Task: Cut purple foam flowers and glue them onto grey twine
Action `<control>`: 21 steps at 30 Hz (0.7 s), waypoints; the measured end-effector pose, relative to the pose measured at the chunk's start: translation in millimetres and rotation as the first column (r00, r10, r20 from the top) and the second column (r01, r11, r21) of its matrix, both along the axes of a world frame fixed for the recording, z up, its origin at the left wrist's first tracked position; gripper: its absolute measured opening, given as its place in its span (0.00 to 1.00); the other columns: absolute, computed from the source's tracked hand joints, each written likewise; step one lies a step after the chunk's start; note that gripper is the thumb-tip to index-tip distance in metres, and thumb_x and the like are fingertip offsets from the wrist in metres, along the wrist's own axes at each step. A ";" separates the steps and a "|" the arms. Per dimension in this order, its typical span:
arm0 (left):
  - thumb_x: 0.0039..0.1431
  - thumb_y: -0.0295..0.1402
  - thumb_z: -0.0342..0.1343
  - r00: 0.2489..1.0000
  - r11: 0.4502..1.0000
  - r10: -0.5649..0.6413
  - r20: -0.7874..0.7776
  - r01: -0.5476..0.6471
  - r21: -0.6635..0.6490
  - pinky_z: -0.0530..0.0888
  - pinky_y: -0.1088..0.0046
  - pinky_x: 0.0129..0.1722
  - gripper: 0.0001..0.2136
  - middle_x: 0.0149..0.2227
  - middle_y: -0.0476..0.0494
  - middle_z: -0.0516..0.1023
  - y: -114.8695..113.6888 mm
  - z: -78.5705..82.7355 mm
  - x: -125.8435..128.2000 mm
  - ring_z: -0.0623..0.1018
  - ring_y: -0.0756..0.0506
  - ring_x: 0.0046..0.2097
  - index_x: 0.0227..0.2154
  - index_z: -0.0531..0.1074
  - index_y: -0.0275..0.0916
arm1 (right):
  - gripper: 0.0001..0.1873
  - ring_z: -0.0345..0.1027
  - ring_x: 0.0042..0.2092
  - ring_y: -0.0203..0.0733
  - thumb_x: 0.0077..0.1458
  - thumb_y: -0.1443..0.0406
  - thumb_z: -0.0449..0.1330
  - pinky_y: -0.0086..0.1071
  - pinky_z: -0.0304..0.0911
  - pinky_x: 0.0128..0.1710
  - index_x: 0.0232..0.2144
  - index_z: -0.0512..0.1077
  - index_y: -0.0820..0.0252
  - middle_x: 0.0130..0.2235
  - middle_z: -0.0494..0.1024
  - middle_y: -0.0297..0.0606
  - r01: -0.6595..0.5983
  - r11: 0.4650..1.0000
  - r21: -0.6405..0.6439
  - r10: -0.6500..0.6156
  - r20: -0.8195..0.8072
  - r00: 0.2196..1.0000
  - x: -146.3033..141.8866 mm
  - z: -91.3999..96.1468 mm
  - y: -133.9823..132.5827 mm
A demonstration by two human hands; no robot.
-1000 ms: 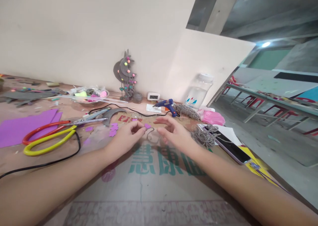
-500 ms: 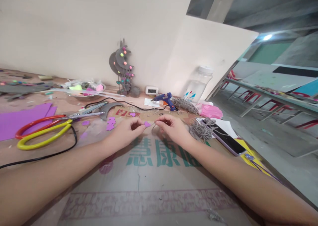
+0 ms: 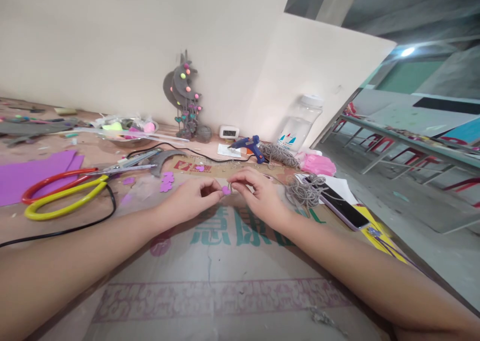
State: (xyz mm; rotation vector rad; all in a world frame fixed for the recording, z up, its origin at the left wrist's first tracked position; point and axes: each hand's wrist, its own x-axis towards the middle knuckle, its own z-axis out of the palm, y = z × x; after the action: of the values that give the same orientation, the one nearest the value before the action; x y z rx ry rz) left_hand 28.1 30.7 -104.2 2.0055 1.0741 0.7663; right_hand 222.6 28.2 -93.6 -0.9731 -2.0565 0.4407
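Observation:
My left hand [image 3: 195, 197] pinches a small purple foam piece [image 3: 226, 190] at its fingertips, just above the cardboard sheet [image 3: 225, 281]. My right hand [image 3: 257, 193] meets it from the right, fingers curled and pinched on the same piece and on a thin grey string that I can barely make out. More small purple foam cutouts [image 3: 166, 182] lie on the table left of my left hand. A tangle of grey string [image 3: 305, 191] sits just right of my right hand.
Large scissors with red and yellow handles [image 3: 63, 193] and a purple foam sheet [image 3: 26, 173] lie at the left, with a black cable. A blue glue gun [image 3: 249, 146], plastic jar [image 3: 300, 128], phone [image 3: 343, 208] and grey foam ornament [image 3: 183, 98] stand further back.
My right hand went from open and apart to pinched against the purple piece held by my left hand. Both hands drew together.

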 end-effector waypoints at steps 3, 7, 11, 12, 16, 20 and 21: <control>0.56 0.37 0.49 0.999 0.999 0.005 0.043 -0.003 -0.040 0.64 0.74 0.29 0.10 0.25 0.51 0.71 0.9 0.0 -0.4 0.69 0.49 0.28 0.26 0.70 0.38 | 0.09 0.70 0.34 0.38 0.57 0.65 0.54 0.34 0.67 0.36 0.42 0.65 0.54 0.30 0.71 0.32 -0.037 0.969 -0.246 -0.023 -0.237 0.971 -0.6 -4.3 6.6; 0.55 0.40 0.52 0.983 0.991 0.060 0.174 -0.038 -0.126 0.65 0.74 0.30 0.11 0.25 0.50 0.72 4.1 -0.1 -0.8 0.70 0.49 0.28 0.25 0.69 0.37 | 0.10 0.68 0.26 0.36 0.57 0.57 0.53 0.32 0.66 0.30 0.29 0.63 0.56 0.24 0.68 0.29 -0.016 0.899 -0.438 -0.155 -0.353 0.923 4.3 -6.4 13.3; 0.54 0.40 0.53 0.960 0.987 0.128 0.248 -0.098 -0.127 0.66 0.74 0.31 0.11 0.25 0.50 0.71 7.0 0.7 -0.8 0.70 0.49 0.29 0.24 0.69 0.37 | 0.14 0.65 0.27 0.36 0.55 0.58 0.57 0.31 0.62 0.30 0.23 0.71 0.60 0.23 0.71 0.33 0.088 0.937 -0.337 -0.137 -0.125 0.983 2.7 -2.1 5.4; 0.54 0.40 0.53 0.958 0.987 0.135 0.253 -0.108 -0.120 0.66 0.74 0.31 0.11 0.25 0.50 0.71 7.5 0.6 -0.8 0.70 0.49 0.29 0.24 0.69 0.37 | 0.11 0.66 0.29 0.37 0.54 0.60 0.58 0.31 0.62 0.32 0.24 0.73 0.59 0.26 0.73 0.34 0.081 0.945 -0.316 -0.117 -0.098 0.988 0.3 -1.2 2.7; 0.55 0.40 0.51 0.964 0.991 0.117 0.239 -0.097 -0.092 0.66 0.75 0.30 0.11 0.25 0.49 0.70 7.8 -1.0 -1.2 0.70 0.49 0.29 0.25 0.69 0.37 | 0.06 0.68 0.33 0.38 0.51 0.63 0.60 0.31 0.62 0.34 0.29 0.76 0.59 0.32 0.78 0.36 0.018 0.928 -0.371 -0.077 -0.146 0.986 -9.3 -2.5 -1.6; 0.57 0.39 0.50 0.974 0.996 0.079 0.212 -0.070 -0.049 0.67 0.74 0.30 0.11 0.26 0.49 0.70 4.4 -1.7 -0.6 0.70 0.49 0.30 0.26 0.69 0.37 | 0.08 0.65 0.29 0.35 0.49 0.62 0.62 0.29 0.60 0.29 0.30 0.77 0.60 0.29 0.76 0.33 -0.004 0.879 -0.476 -0.115 -0.222 0.968 -10.7 -5.5 0.8; 0.57 0.39 0.50 0.978 0.997 0.073 0.198 -0.066 -0.043 0.67 0.74 0.30 0.11 0.26 0.49 0.70 3.1 -1.5 -0.1 0.70 0.49 0.30 0.26 0.69 0.37 | 0.08 0.64 0.28 0.35 0.49 0.62 0.62 0.29 0.59 0.28 0.29 0.77 0.60 0.28 0.76 0.32 -0.006 0.871 -0.491 -0.127 -0.236 0.963 -10.2 -5.4 1.1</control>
State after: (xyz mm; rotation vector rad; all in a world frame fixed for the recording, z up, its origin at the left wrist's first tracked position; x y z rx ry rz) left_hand 28.0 33.8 -105.7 1.8255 1.0375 0.9562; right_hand 212.4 29.3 -99.0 -1.1949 -1.6965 1.0367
